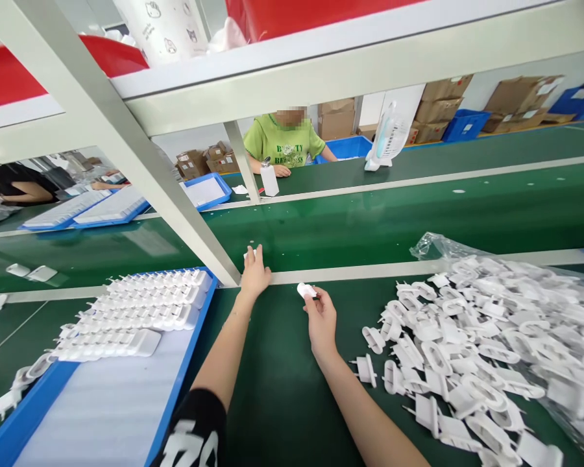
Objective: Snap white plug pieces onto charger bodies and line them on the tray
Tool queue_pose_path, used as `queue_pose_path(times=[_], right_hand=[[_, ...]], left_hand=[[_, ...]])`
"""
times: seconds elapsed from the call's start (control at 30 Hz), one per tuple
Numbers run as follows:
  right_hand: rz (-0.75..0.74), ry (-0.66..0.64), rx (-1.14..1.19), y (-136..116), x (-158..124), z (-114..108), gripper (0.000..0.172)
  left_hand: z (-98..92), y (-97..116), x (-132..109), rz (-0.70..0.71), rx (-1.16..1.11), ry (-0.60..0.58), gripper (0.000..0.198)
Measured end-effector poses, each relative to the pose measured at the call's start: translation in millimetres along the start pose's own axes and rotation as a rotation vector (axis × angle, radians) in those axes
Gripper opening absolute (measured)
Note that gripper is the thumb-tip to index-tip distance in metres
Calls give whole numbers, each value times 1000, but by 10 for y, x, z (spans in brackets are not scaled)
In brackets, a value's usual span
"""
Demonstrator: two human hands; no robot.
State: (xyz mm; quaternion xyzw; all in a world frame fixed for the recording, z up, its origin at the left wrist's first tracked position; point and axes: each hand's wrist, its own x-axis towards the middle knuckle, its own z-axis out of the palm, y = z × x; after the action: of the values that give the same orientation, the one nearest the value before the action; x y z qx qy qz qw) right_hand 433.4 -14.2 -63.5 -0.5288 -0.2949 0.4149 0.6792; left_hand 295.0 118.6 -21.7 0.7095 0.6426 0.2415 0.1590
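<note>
My left hand [254, 272] reaches forward over the white divider strip [370, 271] and closes on a small white plastic piece [249, 253] at the edge of the green belt. My right hand [321, 318] pinches another small white plastic part [305, 290] just in front of the strip. To the right lies a big heap of white plug parts [467, 337] spilling from a clear plastic bag [438, 246]. On my left a blue tray [180, 383] carries rows of assembled white parts [146, 305] on white foam.
A slanted white frame post [141, 162] and shelf beam cross the view above the belt. Across the belt a person in a green shirt [282, 139] sits with a white box; another person's arm is at far left. Blue trays, cardboard boxes and a small fan stand beyond.
</note>
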Motion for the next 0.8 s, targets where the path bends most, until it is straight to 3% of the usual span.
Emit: queue_pose_path(times=[0.13,0.27,0.37,0.53,0.67,0.8], right_hand=[[1,1,21,20,69,-20,34],[16,15,86,14,93,-11,32],[22,24,139,-8,91,-6,31],[35,17,163,-35,66,-3,29],[-21,-49,84,-36,17,13,29],[-117,-138,-43,-49,-23,19,26]], left_hand=[[18,-40,391,-166,97,-52,69],[-55,-110,360,-125,35,-35,44],[-66,-122,84,-96,-47,-2,43],[84,-39,-640,33,-460,-60,44],[210,14,-1044,83,-312,-68,49],[169,-56,-1131,202,-190,-108,64]])
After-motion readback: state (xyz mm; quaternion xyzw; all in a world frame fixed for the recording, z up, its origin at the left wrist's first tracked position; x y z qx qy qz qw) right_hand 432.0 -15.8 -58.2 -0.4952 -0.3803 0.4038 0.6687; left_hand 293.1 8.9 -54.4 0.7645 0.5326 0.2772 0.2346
